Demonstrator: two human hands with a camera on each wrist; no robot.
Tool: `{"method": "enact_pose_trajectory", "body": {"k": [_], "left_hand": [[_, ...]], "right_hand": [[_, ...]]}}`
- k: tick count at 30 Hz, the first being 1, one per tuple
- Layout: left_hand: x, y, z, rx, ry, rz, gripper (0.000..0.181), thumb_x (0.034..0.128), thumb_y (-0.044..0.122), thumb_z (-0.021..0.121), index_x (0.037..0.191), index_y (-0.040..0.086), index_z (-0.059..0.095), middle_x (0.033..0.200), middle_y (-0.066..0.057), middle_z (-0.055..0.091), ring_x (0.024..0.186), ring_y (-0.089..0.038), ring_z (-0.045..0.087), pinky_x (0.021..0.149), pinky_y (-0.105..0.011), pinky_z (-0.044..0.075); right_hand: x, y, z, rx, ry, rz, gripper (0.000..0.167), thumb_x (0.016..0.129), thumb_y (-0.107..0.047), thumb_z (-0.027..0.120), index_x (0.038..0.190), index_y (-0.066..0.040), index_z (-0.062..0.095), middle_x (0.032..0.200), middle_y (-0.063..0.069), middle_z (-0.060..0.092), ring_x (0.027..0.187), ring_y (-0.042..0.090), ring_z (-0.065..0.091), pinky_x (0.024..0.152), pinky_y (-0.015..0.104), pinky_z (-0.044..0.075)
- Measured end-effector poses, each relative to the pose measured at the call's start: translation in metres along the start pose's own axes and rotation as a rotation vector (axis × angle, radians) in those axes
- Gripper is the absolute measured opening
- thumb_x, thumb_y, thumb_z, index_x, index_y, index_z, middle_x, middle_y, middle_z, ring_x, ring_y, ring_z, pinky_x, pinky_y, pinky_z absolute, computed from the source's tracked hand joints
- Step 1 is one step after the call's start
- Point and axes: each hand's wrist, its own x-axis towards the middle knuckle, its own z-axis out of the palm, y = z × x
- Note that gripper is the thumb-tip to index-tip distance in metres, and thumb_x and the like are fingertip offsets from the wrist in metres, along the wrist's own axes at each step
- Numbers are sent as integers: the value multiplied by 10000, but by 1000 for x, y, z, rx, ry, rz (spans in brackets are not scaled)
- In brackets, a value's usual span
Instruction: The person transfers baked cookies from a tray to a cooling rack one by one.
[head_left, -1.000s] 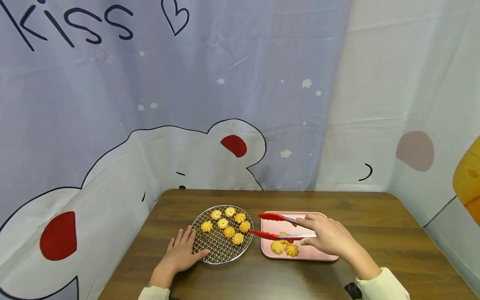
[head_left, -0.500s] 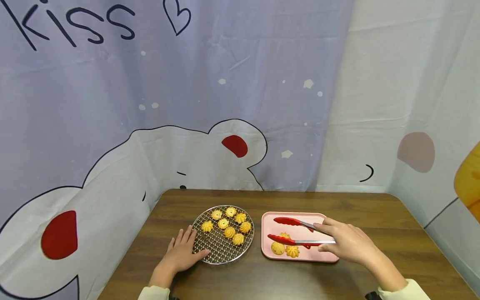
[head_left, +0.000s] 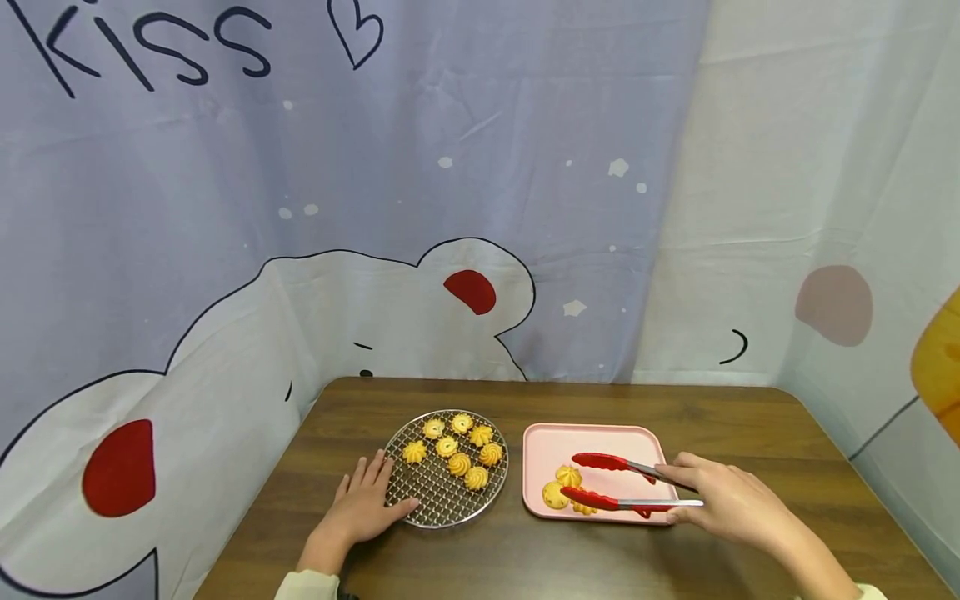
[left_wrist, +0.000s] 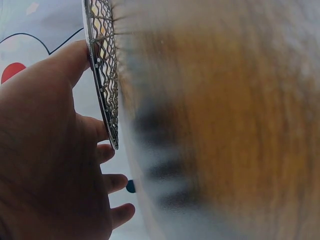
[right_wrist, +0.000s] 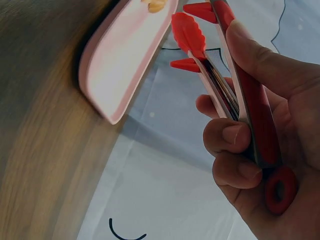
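My right hand [head_left: 731, 500] grips red-tipped metal tongs [head_left: 603, 461], whose two arms stand apart with nothing between the tips. The tongs hang over a pink tray [head_left: 540, 442] that bears three cookies [head_left: 555, 495], one partly hidden by the lower tip. In the right wrist view, fingers and thumb wrap the tongs' handle [right_wrist: 257, 115]. At the left lies a round wire rack [head_left: 431, 500] with several yellow piped cookies [head_left: 459, 464] on it. My left hand [head_left: 360, 508] rests at the rack's left edge, fingers spread, thumb touching the rim.
A brown wooden table [head_left: 525, 567] carries the rack and tray side by side, with a narrow gap between them. Behind and beside the table hangs a printed curtain [head_left: 480, 167].
My right hand and the tongs have moved right and toward me, from between rack and tray to over the tray. The left hand, the rack and its cookies have stayed in place.
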Motion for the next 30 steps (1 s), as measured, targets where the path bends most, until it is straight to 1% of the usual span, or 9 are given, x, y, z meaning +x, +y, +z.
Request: {"method": "enact_pose_trajectory", "body": {"k": [5,11,18,23,30], "left_hand": [[0,-1,0,2,1,-3,1005,918,677,581,1583,-14,281,1668,-227,163,1511,-515,98,1160,-727,70],[1,0,0,-4,-1,-2,1003,921,676,577,1585,-13,275,1669,-226,159,1512,-513,98,1159,-728,70],[0,0,0,-2,-5,-5,1002,923,672,579,1586,-13,271,1668,-228,158,1513,-513,95,1160,-727,68],[-1,-1,1,-2,0,0,997,925,667,579,1584,-16,273,1666,-232,162,1512,-514,96,1161,-725,70],[0,-1,1,-6,-2,-1,1006,921,679,574,1589,-9,267,1670,-224,157,1513,-512,96,1162,-724,69]], "right_hand": [[-6,5,-1,10,-23,-4,569,765,-446,848,1273,-226,718,982,-237,559,660,-68,444,541,231,375],[-12,8,-2,17,-41,-5,591,760,-515,824,1273,-242,719,943,-265,519,653,-71,431,532,221,356],[-13,10,-1,18,-57,0,596,756,-535,816,1281,-270,717,929,-287,518,657,-72,436,533,223,357],[-9,11,-2,7,-62,-25,575,749,-506,833,1256,-251,734,941,-279,535,670,-71,443,543,231,378],[-1,11,-7,-14,-109,-47,561,748,-435,863,1242,-197,745,956,-239,558,692,-63,475,571,267,430]]}}
